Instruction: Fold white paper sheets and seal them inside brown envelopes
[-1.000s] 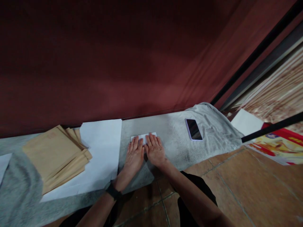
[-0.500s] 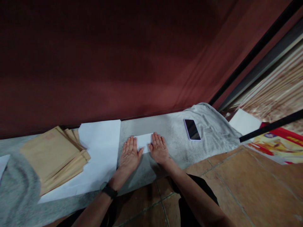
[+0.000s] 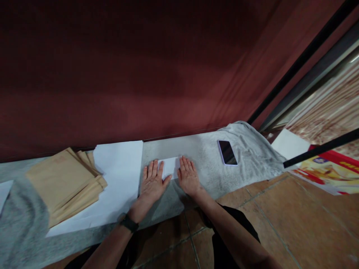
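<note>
A small folded white paper (image 3: 170, 167) lies flat on the grey cloth in front of me. My left hand (image 3: 153, 183) rests palm down at its left end, fingers stretched out and somewhat spread, thumb reaching toward the paper's near edge. Across its right end lies my right hand (image 3: 189, 177), also flat, with the fingers extended and close together. Both hands cover the paper's ends, so only its middle shows. Left of my left hand are large white sheets (image 3: 119, 179), partly under a pile of brown paper envelopes (image 3: 63, 179).
A phone (image 3: 227, 152) lies to the right on the grey cloth (image 3: 252, 160), which is wrinkled at that end. A dark red wall (image 3: 157, 74) stands behind. On the right are a black bar (image 3: 322, 148) and a printed red and yellow box (image 3: 331, 170) above the tiled floor (image 3: 303, 216).
My left hand has shifted slightly left, and its fingers have spread a little. My right hand stays on the paper's right end, almost unmoved.
</note>
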Available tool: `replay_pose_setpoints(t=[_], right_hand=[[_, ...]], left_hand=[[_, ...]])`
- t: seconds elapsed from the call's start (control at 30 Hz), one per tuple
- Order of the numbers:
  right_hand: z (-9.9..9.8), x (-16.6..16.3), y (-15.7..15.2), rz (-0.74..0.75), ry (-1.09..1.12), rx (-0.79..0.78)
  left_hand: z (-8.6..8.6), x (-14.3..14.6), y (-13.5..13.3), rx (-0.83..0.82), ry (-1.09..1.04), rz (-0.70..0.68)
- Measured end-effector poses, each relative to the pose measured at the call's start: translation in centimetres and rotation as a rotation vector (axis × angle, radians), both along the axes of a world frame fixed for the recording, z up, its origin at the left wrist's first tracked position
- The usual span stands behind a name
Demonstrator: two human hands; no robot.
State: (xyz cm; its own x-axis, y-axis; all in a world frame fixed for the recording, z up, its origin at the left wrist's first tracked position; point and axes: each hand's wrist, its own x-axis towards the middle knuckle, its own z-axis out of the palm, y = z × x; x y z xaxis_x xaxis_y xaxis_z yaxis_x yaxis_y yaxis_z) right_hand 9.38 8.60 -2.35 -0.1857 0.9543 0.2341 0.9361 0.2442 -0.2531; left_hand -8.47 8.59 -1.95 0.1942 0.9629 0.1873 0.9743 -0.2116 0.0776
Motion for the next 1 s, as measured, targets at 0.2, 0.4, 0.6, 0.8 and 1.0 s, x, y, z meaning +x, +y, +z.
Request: replay_pose_setpoints(t=[0.2, 0.4, 0.6, 0.8, 1.0], right_hand=[[-0.3, -1.3, -0.4, 0.191, 0.024, 0.021], [-1.0, -0.1, 0.0, 0.129, -0.021, 0.044], [-1.4, 1.5, 0.4, 0.086, -0.055, 0.046], [-1.2, 2.4, 0.3, 0.071, -0.071, 0.04], [-1.5, 2.6, 0.5, 0.077, -0.08, 0.039]], left_hand=[[0.3, 0.9, -0.7, 0.001, 0.023, -0.132], [-0.8, 0.2, -0.4, 0.012, -0.027, -0.065], [-0.8, -0.6, -0.7, 0.006, -0.049, -0.016], [-0.6, -0.8, -1.3, -0.015, -0.058, 0.024], [-0.2, -0.4, -2.5, 0.043, -0.097, -0.08]])
